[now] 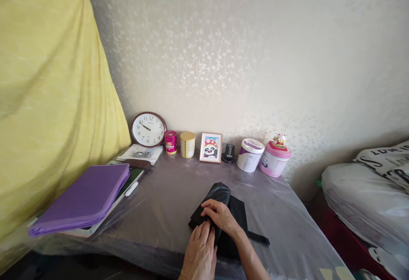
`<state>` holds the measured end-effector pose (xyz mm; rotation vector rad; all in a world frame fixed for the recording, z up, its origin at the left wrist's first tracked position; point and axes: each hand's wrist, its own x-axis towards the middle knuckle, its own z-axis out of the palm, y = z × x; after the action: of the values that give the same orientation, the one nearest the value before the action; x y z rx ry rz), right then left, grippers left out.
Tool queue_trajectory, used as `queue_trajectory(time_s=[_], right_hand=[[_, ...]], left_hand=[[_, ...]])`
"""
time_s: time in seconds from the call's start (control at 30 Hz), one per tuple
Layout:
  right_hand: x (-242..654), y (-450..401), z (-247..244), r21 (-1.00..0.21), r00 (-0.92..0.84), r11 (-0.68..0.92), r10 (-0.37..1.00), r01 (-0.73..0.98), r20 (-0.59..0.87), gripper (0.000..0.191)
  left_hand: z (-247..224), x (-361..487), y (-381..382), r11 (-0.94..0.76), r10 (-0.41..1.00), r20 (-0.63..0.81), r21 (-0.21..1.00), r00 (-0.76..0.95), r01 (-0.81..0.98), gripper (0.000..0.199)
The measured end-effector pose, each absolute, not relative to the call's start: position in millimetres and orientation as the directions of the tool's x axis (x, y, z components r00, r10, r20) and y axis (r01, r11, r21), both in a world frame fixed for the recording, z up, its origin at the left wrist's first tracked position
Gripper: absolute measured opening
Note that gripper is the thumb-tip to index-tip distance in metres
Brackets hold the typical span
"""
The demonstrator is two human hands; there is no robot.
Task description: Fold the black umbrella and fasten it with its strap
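A black folded fabric item (238,212) with a smooth sheen lies near the front edge of the table, its layers bunched and overlapping. A narrow black strap (259,238) sticks out from it to the right. My left hand (200,248) rests on its near left part, fingers stretched forward and lying flat. Just above, my right hand (220,216) reaches across the fabric with bent fingers pointing left, pinching at a fold. The right thumb and the underside of the fabric are hidden.
Along the wall stand a clock (149,129), a pink tin (170,142), a yellow-lidded can (187,145), a panda picture frame (211,147) and two tubs, one white and purple (250,155), one pink (275,159). A purple folder (83,197) lies left; bedding (361,203) is right.
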<state>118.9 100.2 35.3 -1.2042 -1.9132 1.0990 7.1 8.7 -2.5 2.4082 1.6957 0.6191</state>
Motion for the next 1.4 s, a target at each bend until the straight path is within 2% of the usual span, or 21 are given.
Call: queue_trajectory(time_s=[0.1,0.2,0.3,0.4,0.5,0.6,0.9,1.03,1.2,1.3,1.4], right_hand=[[118,97,39,-0.870,-0.401,0.262,0.912,0.416,0.083,0.023],[118,92,42,-0.796,-0.407,0.354,0.901,0.490,0.150,0.023],[121,88,41,-0.692,-0.443,0.488,0.857,0.532,0.264,0.025],[127,93,36,-0.602,-0.470,0.578,0.811,0.551,0.348,0.027],[133,107,29,-0.537,-0.471,0.599,0.800,0.594,0.371,0.029],[137,125,25,-0.489,-0.458,0.583,0.812,0.648,0.361,0.030],[145,177,15,-0.434,-0.331,0.443,0.891,0.784,0.312,0.033],[155,187,13,-0.467,-0.121,0.235,0.958,0.852,0.261,0.033],[195,169,11,-0.479,0.073,0.072,0.958,0.875,0.278,0.033],[227,144,3,-0.551,0.257,-0.055,0.920,0.833,0.296,0.034],[247,114,-5,-0.651,0.359,-0.152,0.912,0.744,0.197,0.034]], left_hand=[[-5,6,9,-0.335,0.937,0.227,0.374,0.264,0.865,0.055],[-14,6,14,-0.324,0.946,0.166,0.410,0.280,0.852,0.067],[-21,8,17,-0.281,0.959,0.093,0.434,0.267,0.856,0.065],[-21,12,16,-0.248,0.968,0.077,0.408,0.237,0.879,0.067],[-20,16,16,-0.202,0.979,0.084,0.367,0.184,0.908,0.070],[-18,16,17,-0.186,0.982,0.028,0.373,0.189,0.909,0.072],[0,18,18,-0.094,0.980,-0.128,0.378,0.152,0.921,0.073],[3,20,19,-0.077,0.977,-0.154,0.381,0.145,0.921,0.074],[0,20,17,-0.097,0.982,-0.113,0.389,0.152,0.916,0.071],[-3,18,14,-0.126,0.983,-0.075,0.376,0.166,0.918,0.075],[0,16,9,-0.149,0.984,-0.047,0.341,0.175,0.928,0.081]])
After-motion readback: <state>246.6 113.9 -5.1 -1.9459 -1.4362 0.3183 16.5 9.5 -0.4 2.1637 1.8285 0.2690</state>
